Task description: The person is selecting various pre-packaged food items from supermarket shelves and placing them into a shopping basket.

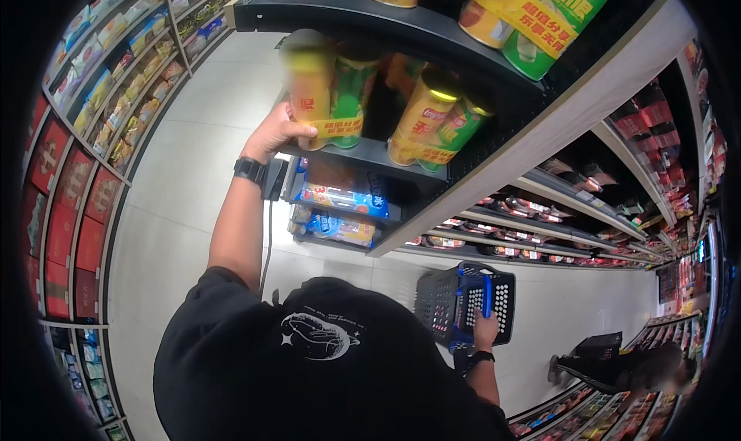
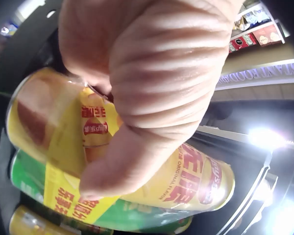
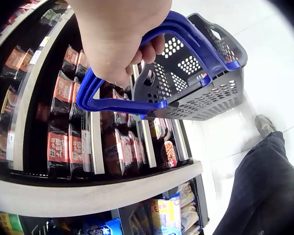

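My left hand [image 1: 272,134] grips the outer side of a banded pair of potato chip canisters on the black shelf's end. The pair is a yellow canister [image 1: 310,93] and a green canister [image 1: 349,105], joined by a yellow band. In the left wrist view, the thumb of the left hand [image 2: 161,73] lies across the yellow canister [image 2: 206,181]; its other fingers are mostly hidden. Low at my right side, my right hand [image 1: 485,331] holds the blue handle [image 3: 122,105] of a dark grey shopping basket [image 3: 206,100]. Its fingers curl round the handle.
Another banded canister pair [image 1: 432,124] stands to the right on the same shelf [image 1: 386,159]. More canisters [image 1: 532,24] are on the shelf above, and blue snack bags [image 1: 347,201] below. Stocked shelves line both sides. Another person [image 1: 617,364] is farther down the aisle at right.
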{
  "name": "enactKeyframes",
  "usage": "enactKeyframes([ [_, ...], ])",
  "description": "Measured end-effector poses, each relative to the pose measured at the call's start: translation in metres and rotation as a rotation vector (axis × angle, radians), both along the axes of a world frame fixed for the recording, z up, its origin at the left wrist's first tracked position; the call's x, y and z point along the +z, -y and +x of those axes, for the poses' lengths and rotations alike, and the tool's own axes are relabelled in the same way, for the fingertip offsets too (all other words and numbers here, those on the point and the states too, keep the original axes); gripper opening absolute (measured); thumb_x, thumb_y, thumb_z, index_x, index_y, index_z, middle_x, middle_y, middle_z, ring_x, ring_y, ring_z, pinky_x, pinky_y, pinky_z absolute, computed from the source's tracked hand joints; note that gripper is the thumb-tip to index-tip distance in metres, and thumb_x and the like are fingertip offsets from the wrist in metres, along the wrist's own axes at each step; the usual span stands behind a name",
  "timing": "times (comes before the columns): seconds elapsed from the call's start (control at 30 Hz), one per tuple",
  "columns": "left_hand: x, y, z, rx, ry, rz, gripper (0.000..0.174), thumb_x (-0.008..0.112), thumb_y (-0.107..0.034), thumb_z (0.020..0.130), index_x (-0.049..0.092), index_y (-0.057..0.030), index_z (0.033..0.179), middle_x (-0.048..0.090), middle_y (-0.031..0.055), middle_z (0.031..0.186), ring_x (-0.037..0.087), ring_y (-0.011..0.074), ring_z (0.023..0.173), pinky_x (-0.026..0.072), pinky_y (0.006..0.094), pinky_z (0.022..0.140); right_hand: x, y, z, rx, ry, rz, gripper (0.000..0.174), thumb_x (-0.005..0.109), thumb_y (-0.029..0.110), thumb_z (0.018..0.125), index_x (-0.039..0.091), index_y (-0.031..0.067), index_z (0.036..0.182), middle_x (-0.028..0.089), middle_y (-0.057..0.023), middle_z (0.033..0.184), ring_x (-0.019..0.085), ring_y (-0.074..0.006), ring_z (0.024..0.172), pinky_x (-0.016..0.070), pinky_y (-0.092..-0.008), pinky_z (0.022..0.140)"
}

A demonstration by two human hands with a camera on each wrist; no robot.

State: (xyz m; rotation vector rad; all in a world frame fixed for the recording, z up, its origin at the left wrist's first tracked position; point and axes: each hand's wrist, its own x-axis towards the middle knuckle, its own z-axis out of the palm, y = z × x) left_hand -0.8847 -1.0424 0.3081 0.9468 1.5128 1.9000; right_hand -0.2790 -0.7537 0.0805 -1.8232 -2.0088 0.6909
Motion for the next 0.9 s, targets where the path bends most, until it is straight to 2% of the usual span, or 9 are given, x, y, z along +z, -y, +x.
enactKeyframes([
  [0.07, -0.008, 0.003, -0.017, -0.038, 0.026, -0.048, 0.062, 0.081, -0.013, 0.071, 0.056, 0.0015, 0.125, 0.067, 0.0117, 0.117, 0.063, 0.0189, 0.107, 0.0491, 0.0331, 0.096, 0.009, 0.007, -0.002, 0.028, 0.037, 0.043, 0.026, 0.073, 0.024, 0.085, 0.065, -0.0008, 0.085, 0.063, -0.0082, 0.067, 0.060, -0.0201, 0.058, 0.0476, -0.0368, 0.060],
  [0.1, -0.007, 0.004, -0.025, -0.063, 0.007, -0.118, 0.070, 0.084, -0.013, 0.069, 0.051, -0.0015, 0.130, 0.066, 0.0081, 0.119, 0.063, 0.0182, 0.109, 0.0462, 0.0315, 0.101, 0.007, 0.006, -0.003, 0.017, 0.045, 0.036, 0.026, 0.073, 0.023, 0.085, 0.065, -0.0008, 0.085, 0.063, -0.0082, 0.066, 0.060, -0.0202, 0.058, 0.0476, -0.0368, 0.060],
  [0.17, -0.010, 0.002, -0.025, -0.009, -0.054, -0.268, 0.064, 0.085, -0.015, 0.069, 0.056, -0.0016, 0.124, 0.068, 0.0074, 0.113, 0.064, 0.0166, 0.102, 0.0484, 0.0301, 0.096, 0.000, 0.001, 0.000, -0.016, 0.027, -0.018, 0.024, 0.074, 0.023, 0.085, 0.065, -0.0002, 0.083, 0.063, -0.0079, 0.066, 0.059, -0.0200, 0.058, 0.0472, -0.0367, 0.060],
  [0.2, -0.009, -0.002, -0.023, 0.013, -0.091, -0.339, 0.061, 0.085, -0.016, 0.068, 0.059, -0.0016, 0.122, 0.069, 0.0070, 0.111, 0.065, 0.0158, 0.099, 0.0495, 0.0294, 0.093, -0.003, 0.001, 0.006, -0.007, 0.056, -0.032, 0.026, 0.073, 0.025, 0.085, 0.066, 0.0003, 0.086, 0.065, -0.0114, 0.071, 0.062, -0.0251, 0.064, 0.0481, -0.0388, 0.064],
  [0.27, -0.010, -0.005, -0.012, 0.053, -0.147, -0.263, 0.053, 0.086, -0.020, 0.068, 0.064, -0.0020, 0.113, 0.070, 0.0057, 0.103, 0.064, 0.0132, 0.091, 0.0510, 0.0283, 0.087, 0.001, -0.002, 0.004, 0.004, 0.100, -0.054, 0.030, 0.071, 0.031, 0.086, 0.068, 0.0012, 0.091, 0.069, -0.0184, 0.080, 0.067, -0.0355, 0.076, 0.0499, -0.0431, 0.073],
  [0.47, -0.005, -0.014, 0.000, 0.058, -0.184, -0.291, 0.047, 0.084, -0.016, 0.069, 0.066, -0.0001, 0.108, 0.069, 0.0052, 0.095, 0.063, 0.0111, 0.080, 0.0524, 0.0258, 0.076, 0.017, 0.007, -0.007, -0.023, 0.123, -0.020, 0.030, 0.072, 0.031, 0.085, 0.069, 0.0017, 0.093, 0.070, -0.0177, 0.079, 0.068, -0.0349, 0.075, 0.0505, -0.0428, 0.072],
  [0.53, -0.006, -0.017, 0.000, 0.019, -0.159, -0.307, 0.047, 0.084, -0.016, 0.069, 0.066, 0.0004, 0.110, 0.070, 0.0058, 0.097, 0.064, 0.0115, 0.082, 0.0530, 0.0259, 0.078, 0.020, 0.011, -0.010, -0.017, 0.113, 0.004, 0.032, 0.074, 0.032, 0.085, 0.068, 0.0011, 0.088, 0.067, -0.0135, 0.071, 0.065, -0.0275, 0.065, 0.0496, -0.0400, 0.065],
  [0.67, -0.004, -0.024, 0.007, -0.014, -0.143, -0.279, 0.047, 0.083, -0.015, 0.070, 0.066, 0.0005, 0.111, 0.070, 0.0064, 0.098, 0.066, 0.0119, 0.085, 0.0538, 0.0258, 0.080, 0.031, 0.016, -0.017, -0.029, 0.173, 0.018, 0.031, 0.072, 0.031, 0.086, 0.069, 0.0018, 0.094, 0.070, -0.0172, 0.080, 0.068, -0.0339, 0.074, 0.0513, -0.0416, 0.072],
  [0.9, -0.006, -0.033, 0.010, 0.007, -0.173, -0.249, 0.046, 0.083, -0.021, 0.073, 0.066, -0.0016, 0.111, 0.070, 0.0047, 0.098, 0.062, 0.0105, 0.083, 0.0510, 0.0267, 0.080, 0.021, 0.008, -0.011, -0.047, 0.157, -0.049, 0.033, 0.070, 0.033, 0.086, 0.069, 0.0029, 0.099, 0.070, -0.0182, 0.087, 0.068, -0.0370, 0.081, 0.0510, -0.0437, 0.076],
])
